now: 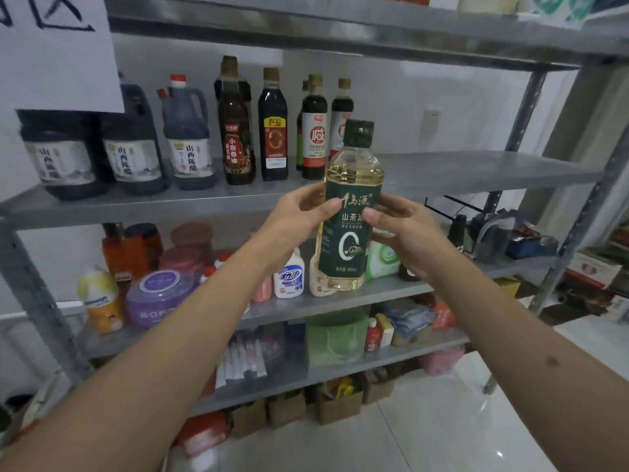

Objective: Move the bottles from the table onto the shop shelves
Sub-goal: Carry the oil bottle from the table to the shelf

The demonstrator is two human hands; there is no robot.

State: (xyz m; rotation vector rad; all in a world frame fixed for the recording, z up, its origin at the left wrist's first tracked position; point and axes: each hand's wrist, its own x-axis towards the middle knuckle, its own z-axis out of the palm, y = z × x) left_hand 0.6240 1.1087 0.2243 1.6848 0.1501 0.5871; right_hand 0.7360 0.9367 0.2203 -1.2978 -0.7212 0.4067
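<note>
An oil bottle (pixel 350 212) with pale yellow oil, a dark green label and a dark green cap stands upright in the air in front of the grey metal shelves. My left hand (pixel 299 216) grips its left side, thumb across the label. My right hand (pixel 405 229) grips its right side. The bottle's cap is level with the second shelf board (pixel 476 172), whose right half is bare. Several dark sauce and vinegar bottles (pixel 272 127) stand in a row on the left half of that board.
A white paper sign (pixel 58 52) hangs at the top left over dark jugs (pixel 132 144). The shelf below holds a purple jar (pixel 160 298), small white bottles and packets. Lower shelves carry bags and boxes. A slanted metal upright (pixel 578 233) stands at right, above a glossy white floor.
</note>
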